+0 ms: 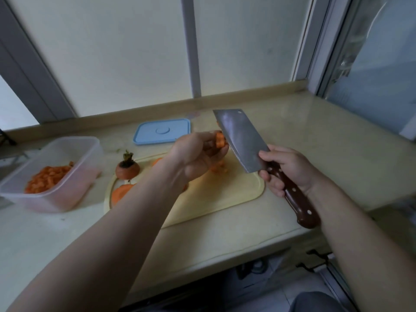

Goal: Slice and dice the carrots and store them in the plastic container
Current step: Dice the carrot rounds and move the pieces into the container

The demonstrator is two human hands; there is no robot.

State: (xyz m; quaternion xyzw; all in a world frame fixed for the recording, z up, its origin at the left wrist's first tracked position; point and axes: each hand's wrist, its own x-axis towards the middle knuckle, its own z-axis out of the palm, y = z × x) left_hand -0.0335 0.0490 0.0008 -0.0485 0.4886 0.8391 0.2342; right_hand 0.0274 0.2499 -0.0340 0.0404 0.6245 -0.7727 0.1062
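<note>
**Kid:** What is closest to us?

**Friend:** Two bare arms reach out over a pale counter [315, 143]. The right hand [286, 170] is nearest. Its fingers are curled tight round the dark brown handle of a big knife [242, 140].

**Kid:** Which way does the knife point?

**Friend:** Up and away, tilted. Its wide grey blade is in the air above the yellow cutting board [225, 199].

**Kid:** And the other hand?

**Friend:** The left hand [195, 156] is up over the board too. Its fingers are curled round some carrot bits [220, 140]. Those bits sit right against the flat side of the blade.

**Kid:** Is there more carrot on the board?

**Friend:** Yes. A flat carrot slice [121, 192] lies beside the left arm. A small heap [219, 168] of cut pieces lies under the left hand, partly hidden. A carrot top [127, 168] with a dark stub stands at the board's left edge.

**Kid:** Where is the box?

**Friend:** The plastic container [74, 176] sits on the counter just left of the board, with its top off. Diced carrots [48, 179] lie inside it.

**Kid:** What is farthest?

**Friend:** A blue lid [162, 131] lies flat on the counter behind the board. Past it is a window [135, 52] with cloudy white panes.
</note>
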